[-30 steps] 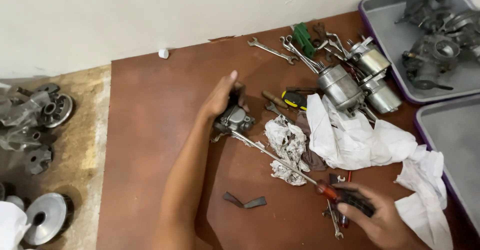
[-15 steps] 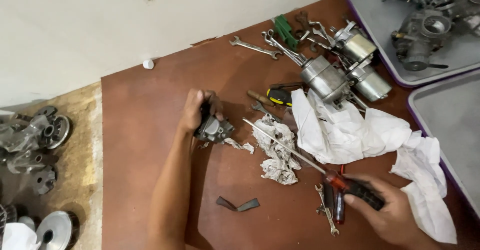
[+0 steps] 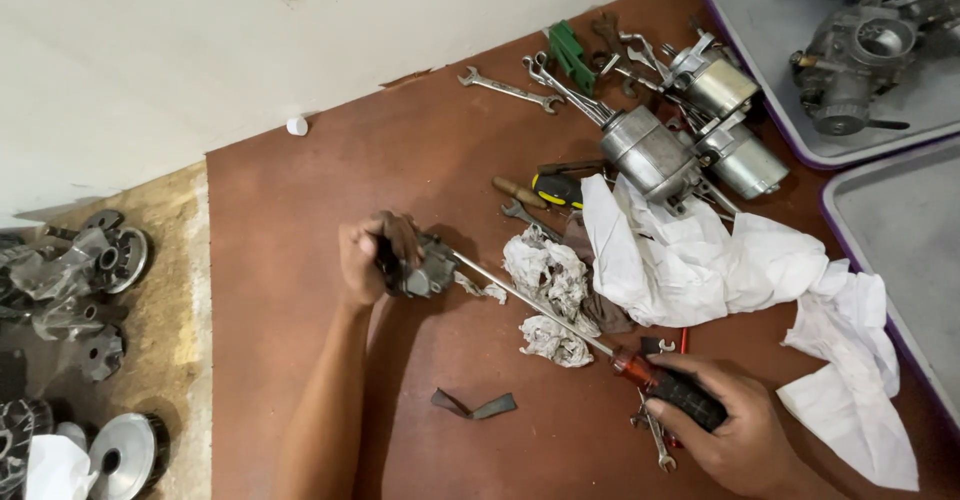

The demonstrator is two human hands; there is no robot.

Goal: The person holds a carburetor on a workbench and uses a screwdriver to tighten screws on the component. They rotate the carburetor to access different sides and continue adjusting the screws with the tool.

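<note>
two bare forearms and hands, seen from above

left hand (image 3: 372,255) and right hand (image 3: 745,430) wear no gloves, rings or watch; both forearms are uncovered with no sleeve edge in view, the left long and slim, the right cut off by the frame.

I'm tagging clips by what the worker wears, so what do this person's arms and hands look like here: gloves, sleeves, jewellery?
Both hands are bare: no gloves on the left hand or right hand. The left forearm is uncovered all the way to the frame edge, with no sleeve, watch or band visible. No rings show on either hand.
</note>
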